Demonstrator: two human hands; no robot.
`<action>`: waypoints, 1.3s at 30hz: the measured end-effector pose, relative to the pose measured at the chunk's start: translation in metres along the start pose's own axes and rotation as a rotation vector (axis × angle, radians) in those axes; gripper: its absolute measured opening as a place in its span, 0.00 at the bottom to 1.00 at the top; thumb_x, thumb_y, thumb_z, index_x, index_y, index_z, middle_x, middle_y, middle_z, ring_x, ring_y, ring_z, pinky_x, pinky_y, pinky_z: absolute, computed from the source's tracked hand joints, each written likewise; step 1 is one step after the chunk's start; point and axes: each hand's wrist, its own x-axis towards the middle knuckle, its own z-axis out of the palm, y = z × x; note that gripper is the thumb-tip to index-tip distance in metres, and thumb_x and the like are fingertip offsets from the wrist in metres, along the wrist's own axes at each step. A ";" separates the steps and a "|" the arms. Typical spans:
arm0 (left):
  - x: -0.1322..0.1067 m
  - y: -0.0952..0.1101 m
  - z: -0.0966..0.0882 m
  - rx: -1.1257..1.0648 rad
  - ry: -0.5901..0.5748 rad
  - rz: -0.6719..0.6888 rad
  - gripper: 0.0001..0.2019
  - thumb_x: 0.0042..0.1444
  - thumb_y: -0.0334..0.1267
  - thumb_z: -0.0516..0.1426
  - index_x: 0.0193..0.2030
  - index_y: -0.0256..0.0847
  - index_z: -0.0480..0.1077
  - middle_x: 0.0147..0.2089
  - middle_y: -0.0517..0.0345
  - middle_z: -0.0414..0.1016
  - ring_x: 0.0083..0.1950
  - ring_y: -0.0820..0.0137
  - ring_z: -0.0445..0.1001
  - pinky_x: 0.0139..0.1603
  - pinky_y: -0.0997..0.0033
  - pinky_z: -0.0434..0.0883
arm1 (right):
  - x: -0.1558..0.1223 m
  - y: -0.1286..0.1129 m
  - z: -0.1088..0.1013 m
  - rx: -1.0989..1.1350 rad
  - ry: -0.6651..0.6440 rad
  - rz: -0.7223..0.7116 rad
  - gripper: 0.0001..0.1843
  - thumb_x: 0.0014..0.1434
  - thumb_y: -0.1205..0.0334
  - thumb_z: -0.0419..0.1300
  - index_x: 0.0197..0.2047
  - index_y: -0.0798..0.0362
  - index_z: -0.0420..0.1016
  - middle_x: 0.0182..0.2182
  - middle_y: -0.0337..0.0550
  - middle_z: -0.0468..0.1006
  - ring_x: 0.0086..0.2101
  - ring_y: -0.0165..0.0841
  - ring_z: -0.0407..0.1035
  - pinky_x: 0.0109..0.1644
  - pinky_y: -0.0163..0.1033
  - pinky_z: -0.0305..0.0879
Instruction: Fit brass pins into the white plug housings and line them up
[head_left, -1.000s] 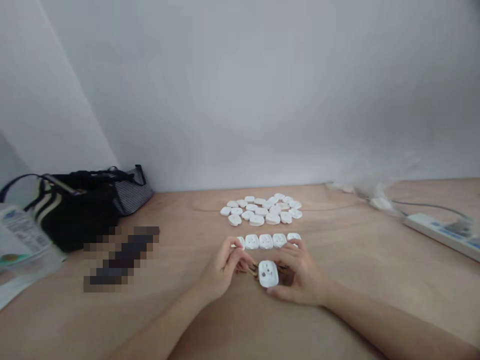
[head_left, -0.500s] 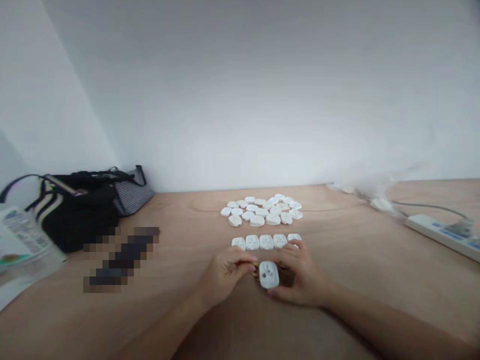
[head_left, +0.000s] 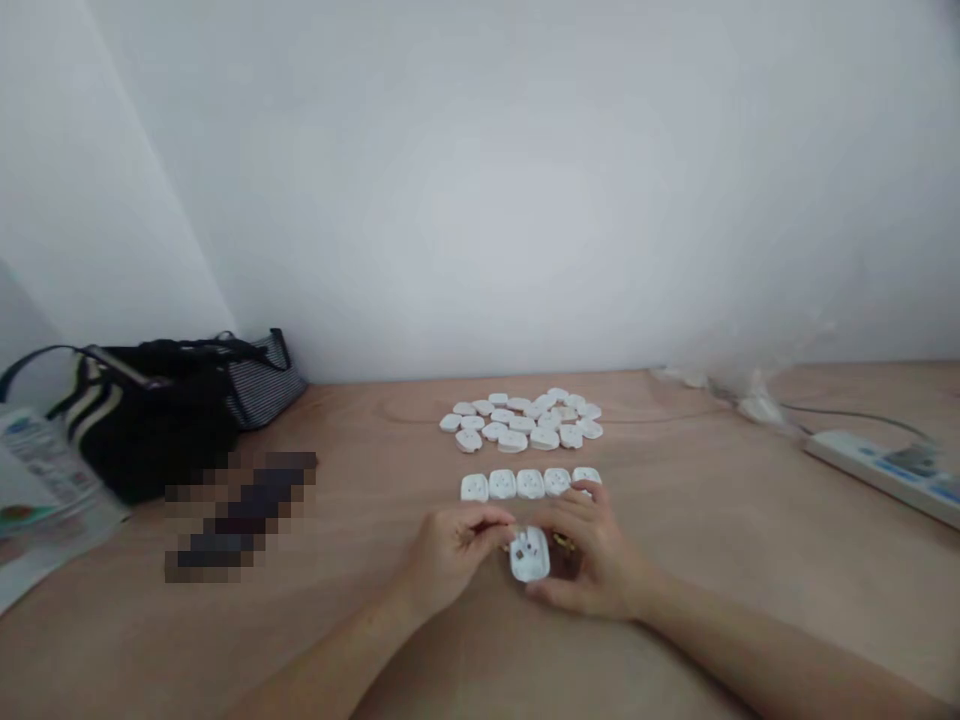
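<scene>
A white plug casing (head_left: 529, 556) with its inner side up lies between my hands near the middle front. My right hand (head_left: 596, 555) curls around its right side, thumb at the lower edge and fingers at the upper edge. My left hand (head_left: 461, 545) is closed in a pinch at the casing's upper left corner; what its fingertips hold is too small to make out. Brass-coloured pieces (head_left: 564, 542) show partly under my right fingers. Just beyond my hands stands a row of several similar white casings (head_left: 530, 484), the rightmost partly covered by my right fingers.
Farther back lies a loose cluster of white plug parts (head_left: 522, 424). A black bag (head_left: 161, 420), a plastic package (head_left: 52, 490) and a pixelated dark object (head_left: 247, 515) are at left. At right are a power strip (head_left: 885, 470) and clear plastic wrap (head_left: 754, 395).
The white casing has shifted slightly left and down, closer to my left fingertips, which now meet its upper left corner. More brass shows beneath my right hand.
</scene>
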 end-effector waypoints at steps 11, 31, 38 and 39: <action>0.000 0.004 0.000 0.067 -0.019 0.065 0.05 0.54 0.35 0.59 0.31 0.38 0.77 0.29 0.57 0.77 0.30 0.71 0.74 0.34 0.75 0.68 | 0.000 -0.001 0.000 0.015 0.020 -0.027 0.21 0.44 0.52 0.65 0.42 0.48 0.71 0.32 0.38 0.76 0.35 0.36 0.67 0.52 0.48 0.46; 0.003 0.003 -0.006 0.178 -0.198 0.130 0.27 0.37 0.48 0.68 0.47 0.44 0.73 0.41 0.56 0.77 0.43 0.62 0.71 0.48 0.65 0.66 | 0.000 0.010 0.004 0.053 0.044 0.012 0.27 0.42 0.41 0.66 0.44 0.44 0.72 0.32 0.36 0.77 0.36 0.35 0.69 0.53 0.47 0.46; 0.002 0.003 0.000 0.218 -0.120 0.222 0.22 0.44 0.44 0.66 0.47 0.42 0.71 0.44 0.53 0.76 0.44 0.61 0.70 0.49 0.63 0.64 | -0.002 0.015 -0.006 -0.017 -0.008 0.060 0.36 0.36 0.37 0.67 0.45 0.48 0.70 0.36 0.41 0.76 0.39 0.40 0.67 0.52 0.50 0.48; 0.002 0.002 0.000 0.225 -0.115 0.225 0.22 0.45 0.44 0.65 0.48 0.42 0.71 0.45 0.52 0.76 0.45 0.61 0.69 0.49 0.62 0.64 | -0.003 0.016 -0.010 -0.036 -0.028 0.068 0.34 0.37 0.38 0.67 0.44 0.49 0.71 0.37 0.42 0.76 0.40 0.40 0.67 0.51 0.50 0.49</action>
